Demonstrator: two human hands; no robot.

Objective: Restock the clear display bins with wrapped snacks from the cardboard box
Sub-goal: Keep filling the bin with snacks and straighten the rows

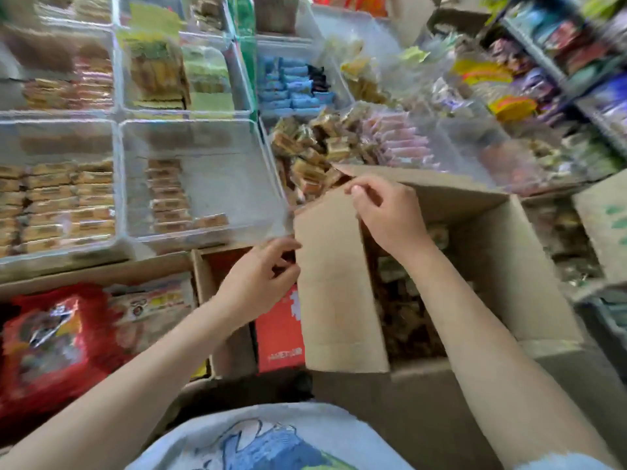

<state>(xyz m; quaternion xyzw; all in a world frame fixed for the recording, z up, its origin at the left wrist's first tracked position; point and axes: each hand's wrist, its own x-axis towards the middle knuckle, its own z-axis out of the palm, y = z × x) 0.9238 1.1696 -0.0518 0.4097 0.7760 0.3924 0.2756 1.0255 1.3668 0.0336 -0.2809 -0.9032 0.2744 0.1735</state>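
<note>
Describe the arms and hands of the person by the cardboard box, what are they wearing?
Both arms are bare from wrist to above the elbow. The left hand and right hand wear no gloves, and no rings, watch or bracelets show. A pale short sleeve edge shows at the bottom right corner. The shirt is light grey with a blue and white printed picture.

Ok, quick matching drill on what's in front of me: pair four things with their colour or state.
Things:
1. cardboard box flap
2. clear bin nearest the left hand
3. snack bag at lower left
4. wrapped packs in the upper middle bin

Colour or state:
A. blue
B. held at its edges by both hands
C. red
D. mostly bare, one column of wrapped snacks

Pairs: 1-B, 2-D, 3-C, 4-A
</note>
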